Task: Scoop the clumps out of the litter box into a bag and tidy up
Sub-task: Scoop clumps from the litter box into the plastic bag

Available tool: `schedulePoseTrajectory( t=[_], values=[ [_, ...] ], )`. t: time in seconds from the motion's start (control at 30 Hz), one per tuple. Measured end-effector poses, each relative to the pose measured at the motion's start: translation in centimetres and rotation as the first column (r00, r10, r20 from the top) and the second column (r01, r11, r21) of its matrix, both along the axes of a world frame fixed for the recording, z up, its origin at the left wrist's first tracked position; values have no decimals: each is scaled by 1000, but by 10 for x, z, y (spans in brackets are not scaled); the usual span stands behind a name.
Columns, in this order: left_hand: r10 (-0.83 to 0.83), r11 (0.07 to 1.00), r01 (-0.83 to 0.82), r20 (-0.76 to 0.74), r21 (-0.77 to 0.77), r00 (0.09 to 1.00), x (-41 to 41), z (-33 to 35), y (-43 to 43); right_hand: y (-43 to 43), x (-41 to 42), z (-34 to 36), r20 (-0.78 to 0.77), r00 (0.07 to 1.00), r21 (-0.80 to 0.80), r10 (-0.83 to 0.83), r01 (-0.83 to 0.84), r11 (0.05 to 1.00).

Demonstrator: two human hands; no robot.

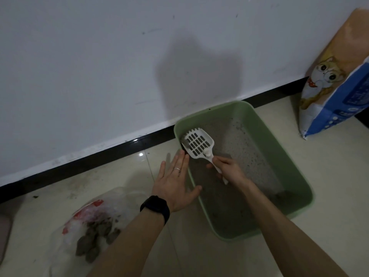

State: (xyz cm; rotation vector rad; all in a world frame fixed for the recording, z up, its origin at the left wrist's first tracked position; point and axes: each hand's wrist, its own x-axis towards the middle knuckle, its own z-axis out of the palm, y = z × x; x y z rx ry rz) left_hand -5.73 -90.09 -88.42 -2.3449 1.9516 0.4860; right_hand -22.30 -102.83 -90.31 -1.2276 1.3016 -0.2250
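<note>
One green litter box (283, 156) sits right of the frame's centre on the pale tiled floor (329, 186), its far end close to the black baseboard (99, 156). Grey litter (239, 148) covers its bottom, lighter toward the far right side and in shadow near the person.

A white slotted scoop (197, 144) is over the box's far left corner, blade toward the top of the frame and handle running down and to the right. Its slots look empty. A dark patch shows at the blade's left edge, possibly a clump, though the dim light makes this uncertain.

The right hand (227, 170) reaches in over the litter, fingers curled round the scoop's handle, whose end pokes out below the palm. The forearm runs to the lower right of the frame.

The left hand (175, 182) lies flat against the box's left rim, fingers straight, together and pointing up the frame, thumb spread toward the box's inside. It holds nothing. It wears a ring (177, 169), and a black watch (155, 206) is on the wrist.

At lower left, a clear plastic bag (95, 204) with red print lies open on the floor, with grey-brown clumps (93, 240) inside. At upper right, a sack (331, 92) printed with a cartoon cat leans against the wall.
</note>
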Motion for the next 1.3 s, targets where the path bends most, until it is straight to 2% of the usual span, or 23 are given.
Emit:
schedulePoseTrajectory(
  t=[0.17,0.47,0.63,1.03,1.2,1.3],
  values=[
    [12,1000,-12,-8,5,1000,-2,0,-1,13,-19,11,110,987,9,-117,117,993],
    [-7,999,6,38,53,999,-1,5,-1,43,-42,37,141,965,-75,-220,232,970],
    [-15,995,8,62,104,998,-2,7,-2,54,-45,45,144,956,-67,-256,267,961],
    [-13,994,5,67,111,998,-3,8,1,62,-50,58,90,971,-154,-219,231,961],
    [-34,999,34,4,40,999,6,4,18,70,-50,67,107,968,-139,-226,240,961],
    [41,999,-41,-34,15,999,36,1,41,82,-38,75,107,976,-122,-189,201,972]
  ],
)
